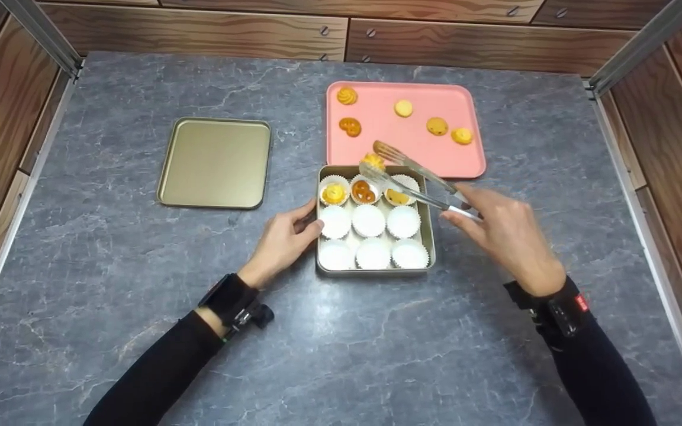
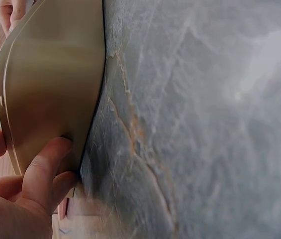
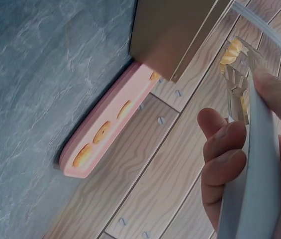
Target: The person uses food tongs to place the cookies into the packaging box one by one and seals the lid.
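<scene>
A pair of metal tongs (image 1: 424, 198) is in my right hand (image 1: 510, 236), with a ridged yellow cookie (image 1: 372, 160) between its tips. The cookie is over the back edge of a square gold tin (image 1: 376, 272), and the right wrist view shows it at the tongs' ends (image 3: 231, 52). My left hand (image 1: 285, 236) pinches the tin's left wall, thumb at the rim and fingers against the outside (image 2: 43, 169). White paper cups (image 1: 368, 221) fill the tin in rows. In the back row, the left, middle and right cups hold cookies; the tongs partly cover the right one (image 1: 398, 197).
Behind the tin lies a pink tray (image 1: 376, 142) with several cookies, among them a swirled one (image 1: 347, 96) and a pale round one (image 1: 403, 108). A flat gold lid (image 1: 215, 163) rests on the marbled table to the left. Wood-patterned panels (image 1: 211, 35) border the table.
</scene>
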The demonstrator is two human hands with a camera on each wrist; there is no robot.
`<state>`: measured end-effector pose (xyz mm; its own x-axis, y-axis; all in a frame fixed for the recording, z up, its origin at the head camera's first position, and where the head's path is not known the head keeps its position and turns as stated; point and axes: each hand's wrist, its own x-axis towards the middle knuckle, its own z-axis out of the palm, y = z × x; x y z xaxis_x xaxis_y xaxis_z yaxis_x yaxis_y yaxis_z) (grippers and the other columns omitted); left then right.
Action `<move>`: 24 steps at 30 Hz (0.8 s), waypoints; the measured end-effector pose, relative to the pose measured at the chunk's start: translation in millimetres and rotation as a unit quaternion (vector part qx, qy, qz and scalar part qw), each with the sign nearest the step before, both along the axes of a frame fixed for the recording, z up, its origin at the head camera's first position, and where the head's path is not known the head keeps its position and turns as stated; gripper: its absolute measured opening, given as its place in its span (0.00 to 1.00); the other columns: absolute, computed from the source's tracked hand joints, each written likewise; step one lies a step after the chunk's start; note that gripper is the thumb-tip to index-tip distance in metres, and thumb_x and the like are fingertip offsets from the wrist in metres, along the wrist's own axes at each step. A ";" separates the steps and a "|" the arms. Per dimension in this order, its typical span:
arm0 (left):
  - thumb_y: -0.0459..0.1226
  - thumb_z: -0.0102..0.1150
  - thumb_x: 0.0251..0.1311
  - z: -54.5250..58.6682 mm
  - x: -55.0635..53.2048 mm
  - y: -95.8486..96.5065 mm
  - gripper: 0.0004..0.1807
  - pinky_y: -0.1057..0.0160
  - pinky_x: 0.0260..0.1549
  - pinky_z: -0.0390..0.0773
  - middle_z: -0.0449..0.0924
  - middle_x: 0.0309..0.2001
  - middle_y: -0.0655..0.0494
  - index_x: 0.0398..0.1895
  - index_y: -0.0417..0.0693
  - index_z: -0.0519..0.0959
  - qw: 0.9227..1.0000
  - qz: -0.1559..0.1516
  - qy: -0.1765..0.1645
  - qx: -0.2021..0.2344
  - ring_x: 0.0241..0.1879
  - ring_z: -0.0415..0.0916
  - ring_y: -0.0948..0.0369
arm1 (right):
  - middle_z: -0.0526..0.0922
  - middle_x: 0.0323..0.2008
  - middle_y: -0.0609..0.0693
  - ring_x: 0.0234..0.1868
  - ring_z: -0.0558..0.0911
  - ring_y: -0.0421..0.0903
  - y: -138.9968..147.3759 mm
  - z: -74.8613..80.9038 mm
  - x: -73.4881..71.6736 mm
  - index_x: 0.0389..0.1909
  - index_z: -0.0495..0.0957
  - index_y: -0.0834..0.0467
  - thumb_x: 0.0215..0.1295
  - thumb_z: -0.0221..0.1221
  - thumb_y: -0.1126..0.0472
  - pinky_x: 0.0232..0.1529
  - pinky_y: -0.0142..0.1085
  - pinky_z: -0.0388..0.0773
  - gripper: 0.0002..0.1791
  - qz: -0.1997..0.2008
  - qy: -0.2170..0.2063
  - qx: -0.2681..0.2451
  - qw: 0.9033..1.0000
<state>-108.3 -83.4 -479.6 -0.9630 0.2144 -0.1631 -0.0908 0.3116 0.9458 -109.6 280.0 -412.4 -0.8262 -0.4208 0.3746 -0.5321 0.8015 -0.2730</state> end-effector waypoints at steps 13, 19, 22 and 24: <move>0.36 0.61 0.72 -1.1 0.4 -3.0 0.33 0.64 0.55 0.84 0.64 0.75 0.39 0.77 0.42 0.63 0.995 -0.002 -0.052 0.084 0.63 0.79 0.54 | 0.89 0.40 0.60 0.32 0.88 0.52 -11.2 -5.3 12.7 0.61 0.81 0.62 0.62 0.73 0.53 0.29 0.44 0.89 0.29 0.063 -0.010 0.016 0.998; 0.36 0.60 0.73 -1.3 0.6 -2.7 0.33 0.63 0.54 0.85 0.62 0.76 0.38 0.78 0.42 0.62 0.993 0.000 -0.065 0.094 0.62 0.79 0.53 | 0.89 0.40 0.58 0.35 0.89 0.52 -17.4 -5.1 16.2 0.61 0.81 0.60 0.62 0.73 0.51 0.34 0.46 0.90 0.29 0.081 -0.029 0.038 0.996; 0.35 0.60 0.73 -2.3 0.7 -2.7 0.33 0.63 0.55 0.84 0.62 0.76 0.38 0.78 0.42 0.62 0.992 -0.001 -0.067 0.107 0.63 0.78 0.53 | 0.89 0.41 0.58 0.35 0.89 0.52 -20.6 -5.5 16.6 0.60 0.81 0.61 0.64 0.71 0.48 0.34 0.46 0.90 0.29 0.086 -0.034 0.050 0.995; 0.35 0.60 0.73 -2.8 0.9 -2.6 0.33 0.62 0.55 0.84 0.62 0.76 0.38 0.78 0.42 0.62 0.991 -0.001 -0.067 0.112 0.63 0.78 0.52 | 0.89 0.41 0.58 0.35 0.89 0.53 -23.0 -5.9 16.5 0.60 0.82 0.61 0.65 0.70 0.47 0.34 0.46 0.90 0.29 0.087 -0.034 0.058 0.994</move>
